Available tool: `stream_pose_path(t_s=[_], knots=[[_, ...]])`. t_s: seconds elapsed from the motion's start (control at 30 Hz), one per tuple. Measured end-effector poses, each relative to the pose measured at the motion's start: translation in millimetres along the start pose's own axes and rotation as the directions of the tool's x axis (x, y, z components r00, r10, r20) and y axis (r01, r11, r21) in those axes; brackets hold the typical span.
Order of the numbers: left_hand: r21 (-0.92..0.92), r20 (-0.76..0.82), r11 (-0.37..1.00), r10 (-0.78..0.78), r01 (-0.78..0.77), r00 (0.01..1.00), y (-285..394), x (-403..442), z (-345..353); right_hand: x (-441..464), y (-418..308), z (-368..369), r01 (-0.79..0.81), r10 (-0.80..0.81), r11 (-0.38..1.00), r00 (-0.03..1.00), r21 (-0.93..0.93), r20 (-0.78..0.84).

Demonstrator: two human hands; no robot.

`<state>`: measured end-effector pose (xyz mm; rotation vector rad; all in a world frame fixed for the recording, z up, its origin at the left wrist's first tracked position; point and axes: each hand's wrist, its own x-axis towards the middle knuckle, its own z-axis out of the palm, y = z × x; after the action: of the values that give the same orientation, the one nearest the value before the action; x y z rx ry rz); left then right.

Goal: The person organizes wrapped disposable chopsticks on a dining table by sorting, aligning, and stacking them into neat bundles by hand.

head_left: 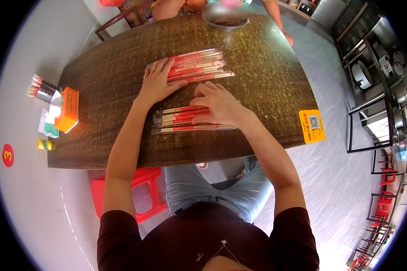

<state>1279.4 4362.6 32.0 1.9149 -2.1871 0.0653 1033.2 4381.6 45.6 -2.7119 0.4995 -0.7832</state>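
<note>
Two groups of chopsticks in clear wrappers with red printing lie on the brown table (108, 67). My left hand (157, 86) rests on the left end of the far group of wrapped chopsticks (199, 64), its fingers stretched out and the thumb pointing right. Over the near group of wrapped chopsticks (178, 118) is my right hand (219, 106). Its fingers are bent and apart from the thumb, which lies across the chopsticks. The hand hides part of the near group's right side.
At the left stand an orange tissue box (69, 109), a holder of chopsticks (43, 88) and a small yellow container (44, 144). A yellow QR-code card (312, 126) sits at the right edge. Across the table are a metal bowl (226, 21) and another person's arm (276, 18).
</note>
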Motion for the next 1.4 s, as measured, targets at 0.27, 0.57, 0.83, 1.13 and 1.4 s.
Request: stream_pose_path(t_s=[0.27, 0.57, 0.83, 1.13, 1.4], knots=[[-0.059, -0.042, 0.997, 0.039, -0.041, 0.998, -5, -1, 3, -3, 14, 2, -0.089, 0.089, 0.996, 0.99, 0.005, -0.105], [-0.056, -0.047, 0.997, 0.044, -0.047, 0.998, -6, -1, 4, -2, 16, 4, -0.204, 0.197, 0.978, 0.974, -0.054, -0.11], [-0.034, -0.09, 0.996, 0.074, -0.077, 0.993, -8, -1, 7, -1, 12, 8, -0.134, 0.124, 0.989, 0.982, -0.062, -0.142], [-0.051, -0.003, 0.998, 0.023, -0.023, 1.0, -8, 2, 6, 4, 6, -5, -0.078, 0.078, 0.997, 0.988, 0.009, -0.135], [-0.054, -0.011, 0.998, 0.027, -0.028, 1.0, -9, 1, 8, 1, 9, 5, -0.013, 0.007, 0.999, 0.991, -0.051, -0.13]])
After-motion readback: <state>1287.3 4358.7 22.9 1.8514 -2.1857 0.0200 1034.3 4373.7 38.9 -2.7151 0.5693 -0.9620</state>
